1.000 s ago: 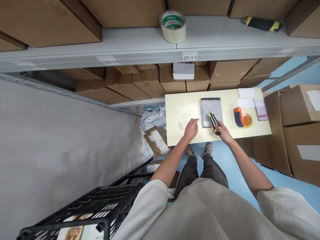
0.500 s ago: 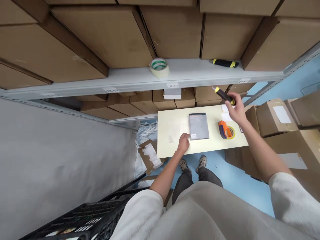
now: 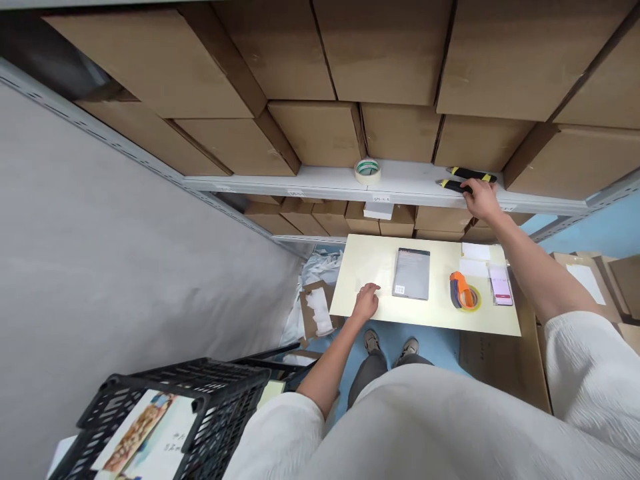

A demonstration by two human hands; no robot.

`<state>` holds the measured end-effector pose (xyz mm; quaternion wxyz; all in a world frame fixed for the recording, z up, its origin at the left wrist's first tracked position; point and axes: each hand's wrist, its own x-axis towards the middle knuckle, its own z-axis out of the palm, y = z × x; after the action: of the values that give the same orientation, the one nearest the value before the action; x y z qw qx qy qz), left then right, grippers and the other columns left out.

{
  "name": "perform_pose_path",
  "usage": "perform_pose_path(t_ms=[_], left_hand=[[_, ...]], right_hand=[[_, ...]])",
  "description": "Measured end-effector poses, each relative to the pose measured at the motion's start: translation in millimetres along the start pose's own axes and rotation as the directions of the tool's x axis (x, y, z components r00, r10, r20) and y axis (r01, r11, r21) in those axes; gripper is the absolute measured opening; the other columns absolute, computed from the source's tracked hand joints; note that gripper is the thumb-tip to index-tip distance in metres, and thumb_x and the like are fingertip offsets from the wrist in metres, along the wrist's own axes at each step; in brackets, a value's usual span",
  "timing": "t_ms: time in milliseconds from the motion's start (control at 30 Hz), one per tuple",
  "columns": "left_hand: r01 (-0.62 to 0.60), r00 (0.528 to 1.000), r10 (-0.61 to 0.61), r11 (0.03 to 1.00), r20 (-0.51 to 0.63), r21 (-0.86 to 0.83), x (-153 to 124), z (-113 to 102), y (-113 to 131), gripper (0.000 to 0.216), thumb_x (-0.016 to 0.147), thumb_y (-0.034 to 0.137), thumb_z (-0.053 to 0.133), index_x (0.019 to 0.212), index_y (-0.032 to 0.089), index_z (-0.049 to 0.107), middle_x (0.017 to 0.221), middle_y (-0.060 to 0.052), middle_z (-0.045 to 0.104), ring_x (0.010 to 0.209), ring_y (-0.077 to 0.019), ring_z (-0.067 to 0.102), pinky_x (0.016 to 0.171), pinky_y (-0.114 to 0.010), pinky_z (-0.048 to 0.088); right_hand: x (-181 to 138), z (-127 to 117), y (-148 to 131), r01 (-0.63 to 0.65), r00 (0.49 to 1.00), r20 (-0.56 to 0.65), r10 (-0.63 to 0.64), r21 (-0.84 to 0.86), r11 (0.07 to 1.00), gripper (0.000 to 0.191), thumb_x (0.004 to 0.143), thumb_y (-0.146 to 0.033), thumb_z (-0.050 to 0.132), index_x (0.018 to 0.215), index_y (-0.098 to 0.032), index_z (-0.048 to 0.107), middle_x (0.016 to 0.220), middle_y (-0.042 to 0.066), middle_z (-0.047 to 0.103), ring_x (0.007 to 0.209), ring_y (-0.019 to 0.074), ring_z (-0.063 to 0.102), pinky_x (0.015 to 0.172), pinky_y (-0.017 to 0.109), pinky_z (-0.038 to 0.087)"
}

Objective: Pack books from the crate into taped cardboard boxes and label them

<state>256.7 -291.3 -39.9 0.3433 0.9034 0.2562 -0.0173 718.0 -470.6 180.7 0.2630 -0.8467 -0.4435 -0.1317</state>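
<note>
My right hand (image 3: 482, 199) is at the front of the grey shelf, closed on a black and yellow utility knife (image 3: 453, 185). A second utility knife (image 3: 470, 175) lies just behind it on the shelf. My left hand (image 3: 367, 302) rests on the pale yellow table (image 3: 367, 257), fingers loosely stretched out and nothing in them. To its right, apart from it, a grey book (image 3: 411, 275) with a white barcode lies flat. An orange and blue tape dispenser (image 3: 461, 291) with yellow tape stands farther right on the table.
A roll of tape (image 3: 368, 172) sits on the shelf (image 3: 410, 175) before cardboard boxes (image 3: 400, 133). White slips (image 3: 475, 252) and a phone (image 3: 500, 285) lie at the table's right. A black crate (image 3: 225, 400) stands lower left; more boxes (image 3: 590, 280) are at right.
My right hand has carried the utility knife from above the table up to the shelf, beside the other knife. My left hand has drawn away from the book. The camera view has shifted.
</note>
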Motion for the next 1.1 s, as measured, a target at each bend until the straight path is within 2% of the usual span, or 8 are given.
perform_pose_path(t_ms=[200,367,433,533,633,700,933,1100], left_hand=[[0.004,0.999,-0.004,1.000,0.054,-0.004,6.3,-15.4,-9.6,0.050,0.091,0.006,0.051,0.133,0.021,0.073,0.144,-0.013,0.068,0.139,-0.0309,0.062,0.121,-0.052,0.050],[-0.092,0.984,0.102,0.993,0.143,-0.079,27.4,-16.5,-16.6,0.051,0.095,0.005,0.048,0.140,0.014,0.068,0.149,-0.017,0.066,0.145,-0.0294,0.060,0.128,-0.048,0.046],[-0.118,0.975,0.137,0.986,0.177,-0.115,37.1,-9.9,-16.4,0.052,0.096,0.005,0.048,0.144,0.015,0.066,0.152,-0.016,0.065,0.146,-0.0284,0.060,0.129,-0.048,0.045],[-0.133,0.958,0.166,0.980,0.236,-0.148,49.7,5.1,-10.8,0.054,0.096,0.005,0.051,0.147,0.015,0.065,0.156,-0.016,0.065,0.147,-0.0279,0.061,0.130,-0.046,0.046],[-0.148,0.930,0.188,0.978,0.315,-0.146,58.1,19.8,-2.4,0.055,0.097,0.006,0.051,0.149,0.015,0.064,0.157,-0.016,0.065,0.148,-0.0276,0.061,0.129,-0.045,0.046],[-0.144,0.918,0.182,0.981,0.351,-0.130,61.4,26.5,2.0,0.057,0.097,0.007,0.051,0.153,0.016,0.062,0.158,-0.016,0.065,0.148,-0.0291,0.060,0.128,-0.047,0.046],[-0.145,0.855,0.138,0.989,0.499,-0.025,61.8,27.0,9.6,0.066,0.100,0.020,0.058,0.166,0.016,0.050,0.171,-0.016,0.052,0.156,-0.0323,0.053,0.129,-0.043,0.042],[-0.154,0.839,0.084,0.984,0.538,0.086,60.6,20.0,21.1,0.072,0.100,0.032,0.059,0.170,0.023,0.044,0.171,-0.012,0.053,0.159,-0.0331,0.049,0.129,-0.045,0.040]], right_hand=[[-40.0,4.3,-44.0,-0.021,0.994,-0.109,0.018,-0.026,0.999,0.031,0.096,-0.023,0.052,0.120,-0.025,0.071,0.141,0.016,0.068,0.133,0.0372,0.059,0.112,0.063,0.046],[-128.4,56.4,-104.9,-0.183,0.983,0.066,0.171,0.264,0.947,0.027,0.099,-0.029,0.052,0.117,-0.025,0.071,0.127,0.014,0.074,0.124,0.0311,0.067,0.108,0.054,0.055],[-164.5,84.9,-122.0,-0.403,0.913,0.215,0.348,0.331,0.853,0.027,0.098,-0.031,0.052,0.116,-0.022,0.071,0.127,0.014,0.075,0.113,0.0277,0.071,0.102,0.048,0.059],[-208.6,121.5,-133.4,-0.714,0.692,0.393,0.606,0.245,0.656,0.024,0.092,-0.027,0.058,0.111,-0.021,0.070,0.127,0.014,0.076,0.107,0.0244,0.073,0.102,0.043,0.060],[-239.4,145.9,-133.2,-0.889,0.441,0.473,0.763,0.110,0.445,0.019,0.084,-0.024,0.066,0.102,-0.020,0.068,0.117,0.013,0.078,0.104,0.0244,0.074,0.102,0.042,0.059],[-253.1,157.4,-130.9,-0.933,0.336,0.476,0.813,0.054,0.355,0.019,0.080,-0.024,0.071,0.099,-0.020,0.066,0.110,0.012,0.077,0.105,0.0259,0.074,0.101,0.041,0.059],[-265.3,183.8,-120.9,-0.966,0.229,0.477,0.848,0.001,0.260,0.042,0.076,-0.030,0.073,0.116,-0.019,0.067,0.107,0.009,0.076,0.099,0.0257,0.074,0.087,0.037,0.061],[-258.1,184.2,-113.5,-0.975,0.189,0.475,0.859,-0.016,0.223,0.030,0.078,-0.037,0.074,0.102,-0.019,0.071,0.103,0.013,0.077,0.100,0.0289,0.072,0.088,0.037,0.056]])
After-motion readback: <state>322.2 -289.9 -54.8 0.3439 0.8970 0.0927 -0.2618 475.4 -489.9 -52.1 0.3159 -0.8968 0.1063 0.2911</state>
